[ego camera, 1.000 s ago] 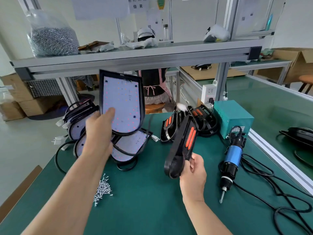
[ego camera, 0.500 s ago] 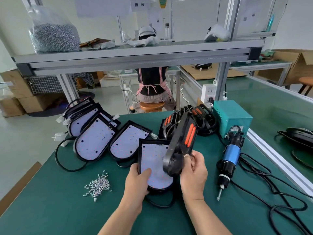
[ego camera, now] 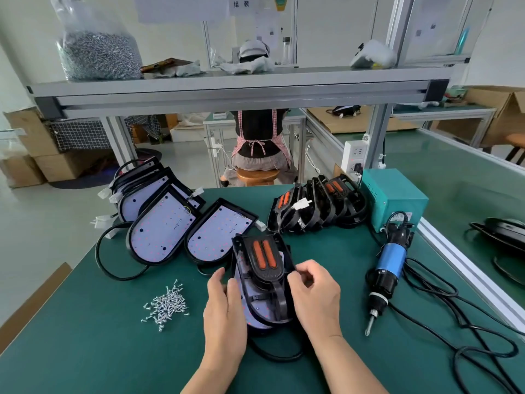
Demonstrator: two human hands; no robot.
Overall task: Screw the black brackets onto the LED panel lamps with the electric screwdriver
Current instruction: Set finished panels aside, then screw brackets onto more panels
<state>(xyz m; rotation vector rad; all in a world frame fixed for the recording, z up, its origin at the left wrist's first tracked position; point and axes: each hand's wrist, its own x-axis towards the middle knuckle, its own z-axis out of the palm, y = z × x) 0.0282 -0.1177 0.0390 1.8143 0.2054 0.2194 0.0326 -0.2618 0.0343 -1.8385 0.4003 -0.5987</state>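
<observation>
An LED panel lamp (ego camera: 257,309) lies flat on the green mat in front of me. On top of it sits a black bracket (ego camera: 265,265) with two orange strips. My left hand (ego camera: 224,311) holds the lamp's left edge, thumb and fingers around it. My right hand (ego camera: 314,294) grips the bracket's right side with curled fingers. The blue electric screwdriver (ego camera: 386,268) lies to the right, untouched. A small heap of screws (ego camera: 167,304) lies to the left.
More LED panel lamps (ego camera: 164,226) lean in a row at the back left. A stack of black brackets (ego camera: 318,209) stands at the back centre beside a teal power box (ego camera: 393,196). Black cables (ego camera: 454,302) trail right. A person sits beyond the table, back turned.
The lamp went from raised in my left hand down onto the mat. My right hand brought the bracket down from upright and laid it flat on the lamp.
</observation>
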